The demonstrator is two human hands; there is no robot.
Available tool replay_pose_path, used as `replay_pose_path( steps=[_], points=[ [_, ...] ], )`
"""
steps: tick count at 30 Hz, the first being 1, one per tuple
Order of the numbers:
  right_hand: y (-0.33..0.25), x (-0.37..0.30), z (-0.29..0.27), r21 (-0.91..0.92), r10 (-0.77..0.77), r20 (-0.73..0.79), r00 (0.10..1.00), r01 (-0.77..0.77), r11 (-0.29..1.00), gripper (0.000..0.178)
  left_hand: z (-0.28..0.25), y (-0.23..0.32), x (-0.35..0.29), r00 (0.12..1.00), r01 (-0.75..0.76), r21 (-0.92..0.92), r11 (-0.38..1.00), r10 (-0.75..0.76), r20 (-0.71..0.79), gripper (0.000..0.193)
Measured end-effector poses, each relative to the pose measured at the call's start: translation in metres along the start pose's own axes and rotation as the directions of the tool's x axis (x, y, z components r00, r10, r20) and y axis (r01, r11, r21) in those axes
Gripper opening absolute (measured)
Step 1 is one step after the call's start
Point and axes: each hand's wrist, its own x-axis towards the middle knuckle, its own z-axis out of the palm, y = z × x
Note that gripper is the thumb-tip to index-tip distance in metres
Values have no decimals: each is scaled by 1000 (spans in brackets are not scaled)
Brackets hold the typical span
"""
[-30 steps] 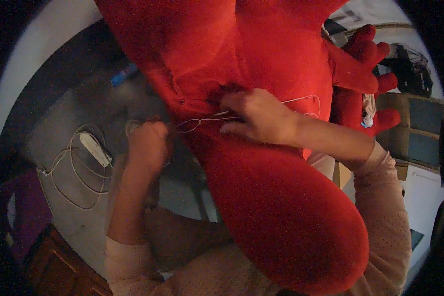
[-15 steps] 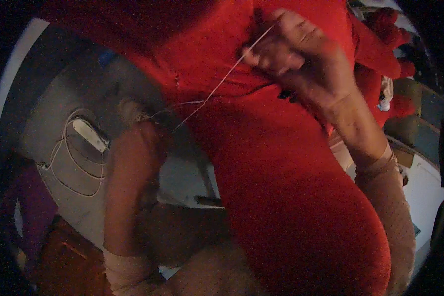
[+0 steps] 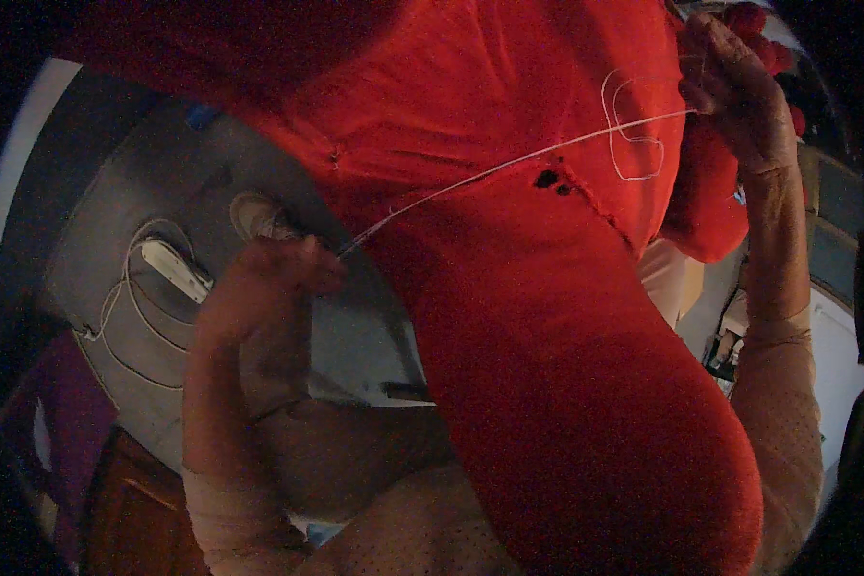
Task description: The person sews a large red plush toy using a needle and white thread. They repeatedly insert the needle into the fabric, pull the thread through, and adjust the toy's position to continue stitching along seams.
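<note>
A big, padded, red fabric piece [image 3: 566, 365], like part of a soft toy, lies across my lap. A dark hole [image 3: 548, 180] shows in it, beside a rough seam line. Over the red cloth a white thread [image 3: 509, 171] runs taut between my hands, and a loose loop of it lies near the right end. My left hand [image 3: 283, 274], at the left of the cloth, is closed on the thread's lower end. At the upper right, my right hand [image 3: 739, 91] pinches the other end; whether it also holds a needle cannot be made out.
On the grey floor at the left lies a white power strip [image 3: 175, 269] with its coiled cord. A brown wooden piece [image 3: 139, 509] stands at the lower left, beside purple cloth [image 3: 62, 413]. More red stuffed pieces [image 3: 706, 206] lie behind my right hand, near a white surface [image 3: 835, 346].
My right hand has moved outward to the right, drawing the thread straighter over the cloth and uncovering the hole. My left hand has shifted only slightly.
</note>
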Motion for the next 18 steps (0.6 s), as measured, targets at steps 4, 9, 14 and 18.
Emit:
replay_pose_path(
  steps=[4,9,14,18],
  points=[
    [22,5,-43,0,111,122,986,-112,994,27,13,5,7,992,-98,136,986,107,-60,30],
    [32,2,-44,113,27,134,991,-42,993,24,4,18,12,962,-66,310,948,143,-233,28],
    [32,5,-51,114,46,113,993,-59,992,19,4,13,10,789,-339,504,795,531,-308,24],
    [31,2,-53,116,44,217,975,-71,991,18,13,-1,23,752,-193,780,595,601,-272,20]
  ],
)
